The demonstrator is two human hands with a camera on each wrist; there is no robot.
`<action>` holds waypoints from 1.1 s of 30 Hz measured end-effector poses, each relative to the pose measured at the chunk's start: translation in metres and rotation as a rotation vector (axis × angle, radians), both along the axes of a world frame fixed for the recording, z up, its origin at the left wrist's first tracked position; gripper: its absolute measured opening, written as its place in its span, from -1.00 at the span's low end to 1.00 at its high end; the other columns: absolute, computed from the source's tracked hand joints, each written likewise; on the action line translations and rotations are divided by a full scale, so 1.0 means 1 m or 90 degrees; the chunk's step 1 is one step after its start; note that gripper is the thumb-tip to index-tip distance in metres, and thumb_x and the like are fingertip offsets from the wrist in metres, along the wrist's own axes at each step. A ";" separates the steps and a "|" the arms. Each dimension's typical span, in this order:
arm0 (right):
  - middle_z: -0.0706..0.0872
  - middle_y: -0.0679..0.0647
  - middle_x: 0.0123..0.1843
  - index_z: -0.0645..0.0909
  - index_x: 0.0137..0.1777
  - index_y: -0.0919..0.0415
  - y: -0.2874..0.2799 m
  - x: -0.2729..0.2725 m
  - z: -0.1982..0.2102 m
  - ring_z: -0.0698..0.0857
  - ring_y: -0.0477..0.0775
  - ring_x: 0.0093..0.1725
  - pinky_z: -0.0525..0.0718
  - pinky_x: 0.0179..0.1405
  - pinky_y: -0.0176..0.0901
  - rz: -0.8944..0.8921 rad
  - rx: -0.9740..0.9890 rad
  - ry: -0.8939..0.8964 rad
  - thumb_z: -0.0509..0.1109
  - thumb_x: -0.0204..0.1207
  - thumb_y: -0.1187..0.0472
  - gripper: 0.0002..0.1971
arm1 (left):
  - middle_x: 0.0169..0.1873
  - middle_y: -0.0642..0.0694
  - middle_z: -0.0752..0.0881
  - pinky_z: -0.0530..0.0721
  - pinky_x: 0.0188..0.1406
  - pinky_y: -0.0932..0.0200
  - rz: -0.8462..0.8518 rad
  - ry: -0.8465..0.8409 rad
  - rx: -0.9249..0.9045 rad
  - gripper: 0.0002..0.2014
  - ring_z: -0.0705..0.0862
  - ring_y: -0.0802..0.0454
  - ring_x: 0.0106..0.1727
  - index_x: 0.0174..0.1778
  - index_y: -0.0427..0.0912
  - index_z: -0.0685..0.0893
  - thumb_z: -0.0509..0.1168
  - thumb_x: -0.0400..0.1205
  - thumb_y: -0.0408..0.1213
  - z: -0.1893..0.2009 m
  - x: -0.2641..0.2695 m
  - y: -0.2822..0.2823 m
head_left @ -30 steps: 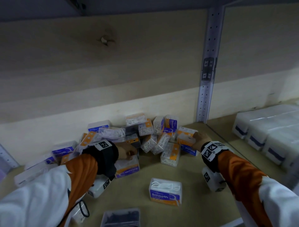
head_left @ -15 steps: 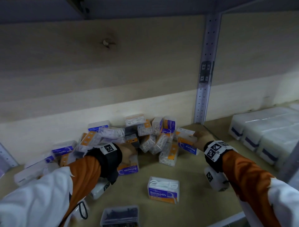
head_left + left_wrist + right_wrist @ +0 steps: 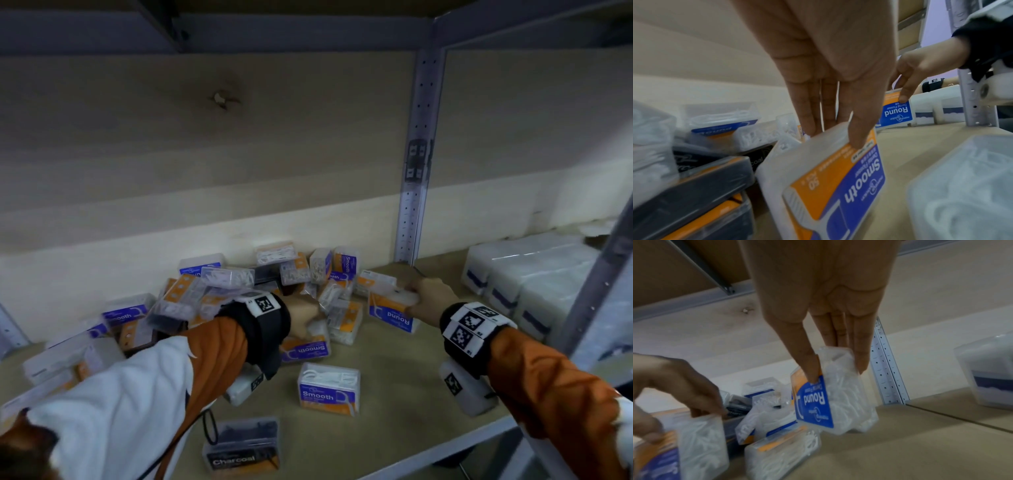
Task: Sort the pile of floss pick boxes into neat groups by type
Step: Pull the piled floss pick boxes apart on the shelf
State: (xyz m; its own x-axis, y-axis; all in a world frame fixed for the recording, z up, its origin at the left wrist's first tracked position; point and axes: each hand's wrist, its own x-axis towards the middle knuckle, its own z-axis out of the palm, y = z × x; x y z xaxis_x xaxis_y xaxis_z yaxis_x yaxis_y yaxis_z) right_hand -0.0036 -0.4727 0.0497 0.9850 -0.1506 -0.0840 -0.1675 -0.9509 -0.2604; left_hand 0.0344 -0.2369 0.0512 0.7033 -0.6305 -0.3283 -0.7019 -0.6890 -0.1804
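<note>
A jumbled pile of floss pick boxes (image 3: 274,281) lies against the shelf's back wall. My left hand (image 3: 303,317) pinches a Smooth box (image 3: 305,347) (image 3: 830,175) by its top edge at the pile's front, thumb on the label, fingers behind. My right hand (image 3: 424,299) grips a Round box (image 3: 390,310) (image 3: 830,395) between thumb and fingers, lifted off the shelf at the pile's right edge. Another Smooth box (image 3: 329,389) stands alone in front. A Charcoal box (image 3: 241,445) sits near the front edge.
White wrapped packs (image 3: 527,284) fill the neighbouring bay on the right, beyond a grey perforated upright (image 3: 416,164). A slanted grey post (image 3: 596,284) crosses the right side. Bare shelf board (image 3: 394,383) lies between the pile and the front edge.
My right hand has lifted the Round box clear of the pile and drawn it slightly right. My left hand has pulled the Smooth box a little forward.
</note>
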 end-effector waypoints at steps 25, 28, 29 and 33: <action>0.70 0.12 0.29 0.57 0.40 0.14 0.050 -0.078 0.040 0.68 0.12 0.21 0.58 0.12 -0.18 0.144 0.095 -0.152 0.51 0.42 0.08 -0.47 | 0.28 -0.19 0.66 0.52 0.20 0.13 0.049 0.054 -0.009 -0.67 0.63 -0.12 0.25 0.36 -0.22 0.59 0.20 0.69 -0.26 0.021 -0.029 0.038; 0.72 0.08 0.27 0.60 0.38 0.15 0.076 -0.087 0.045 0.68 -0.01 0.11 0.53 0.06 -0.28 0.192 0.139 -0.188 0.54 0.38 0.11 -0.46 | 0.28 -0.16 0.67 0.52 0.22 0.14 0.071 0.055 -0.018 -0.67 0.64 -0.11 0.24 0.35 -0.22 0.61 0.21 0.68 -0.25 0.031 -0.045 0.071; 0.74 0.08 0.25 0.62 0.36 0.16 0.085 -0.090 0.046 0.67 -0.03 0.07 0.55 0.04 -0.28 0.211 0.151 -0.196 0.55 0.37 0.12 -0.48 | 0.29 -0.16 0.66 0.51 0.23 0.13 0.082 0.060 -0.019 -0.66 0.63 -0.12 0.25 0.36 -0.22 0.60 0.22 0.68 -0.25 0.033 -0.051 0.082; 0.77 0.04 0.16 0.67 0.29 0.09 0.127 -0.101 0.046 0.69 -0.07 0.01 0.64 0.03 -0.21 0.284 0.172 -0.194 0.54 0.38 0.06 -0.55 | 0.35 -0.14 0.62 0.47 0.30 0.12 0.111 0.052 0.001 -0.64 0.59 -0.10 0.32 0.39 -0.21 0.57 0.22 0.68 -0.19 0.036 -0.079 0.127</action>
